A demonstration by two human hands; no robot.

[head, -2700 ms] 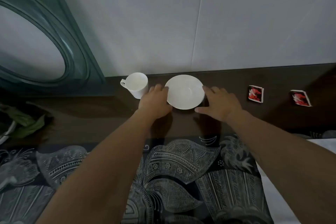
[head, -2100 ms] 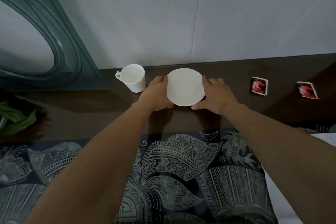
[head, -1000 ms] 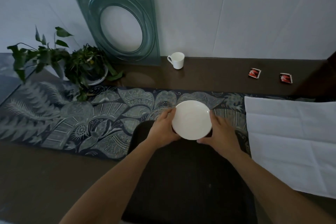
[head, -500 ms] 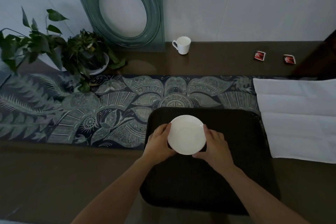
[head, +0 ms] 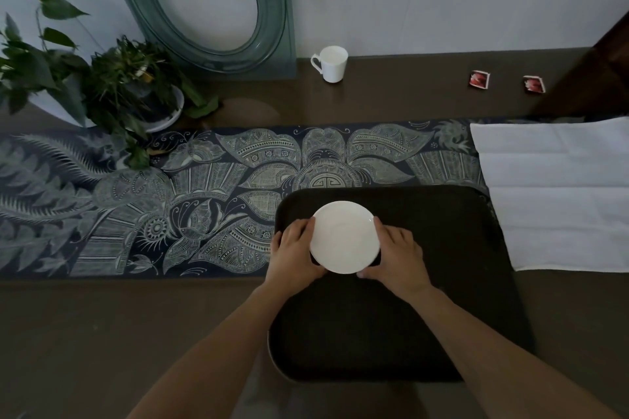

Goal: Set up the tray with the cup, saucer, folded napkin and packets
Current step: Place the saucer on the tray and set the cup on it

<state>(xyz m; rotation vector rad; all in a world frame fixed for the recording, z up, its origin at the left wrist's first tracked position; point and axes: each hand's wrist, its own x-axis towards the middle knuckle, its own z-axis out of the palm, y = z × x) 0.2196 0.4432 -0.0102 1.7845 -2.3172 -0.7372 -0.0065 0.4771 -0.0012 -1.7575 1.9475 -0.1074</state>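
Left hand and right hand: fingers curled, gripping opposite rims of white saucer between them, over black tray. Cup, two packets well beyond; napkin right.

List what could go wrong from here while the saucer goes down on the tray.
1. The saucer sits near the tray's far left corner, held by the left hand and right hand; whether it already rests flat is unclear, so letting go early might drop it.
2. The cup stands far back by the wall; reaching for it over the saucer could knock it.
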